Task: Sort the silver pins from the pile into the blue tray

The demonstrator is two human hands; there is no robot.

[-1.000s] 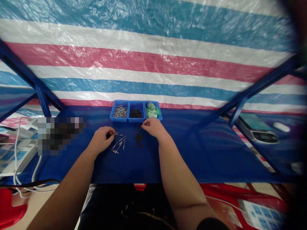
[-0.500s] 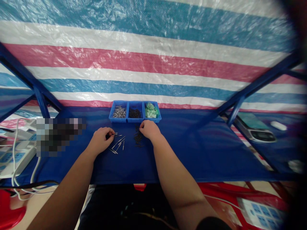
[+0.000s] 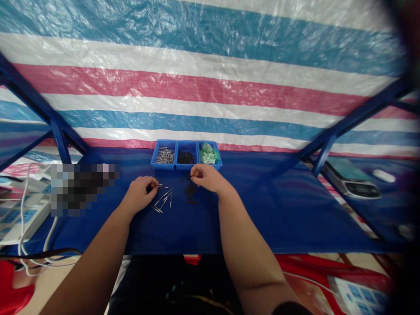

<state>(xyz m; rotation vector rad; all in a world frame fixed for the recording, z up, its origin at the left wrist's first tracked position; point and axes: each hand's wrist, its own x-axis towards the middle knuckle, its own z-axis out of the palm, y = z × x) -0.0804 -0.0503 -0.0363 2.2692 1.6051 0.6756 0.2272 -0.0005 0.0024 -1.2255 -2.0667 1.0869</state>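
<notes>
Evidently the small work lay just in front of the middle bin (image 3: pixel 185 166), on the person's side. Silver pins (image 3: pixel 165 198) were spread to the left of its near side, loose and pointing several ways, and dark pins (image 3: pixel 190 191) sat in a little heap straight before it. The left hand (image 3: pixel 139 194), beyond the silver pins as seen from that bin, was curled, thumb and forefinger drawn close at two pin ends; whether they gripped one, I could not tell. The right hand (image 3: pixel 209 178), near the bin's front right corner, had thumb and forefinger almost together above the dark heap, and anything between them was too small to make out.

Both kinds looked light, stiff and hard to break. The silver ones seemed smooth, likely to roll or slip, so a fingertip pinch around mid-shaft would have suited them best. The dark ones, short and tangled, probably called for a pinch at a free end, lest neighbours came along.
</notes>
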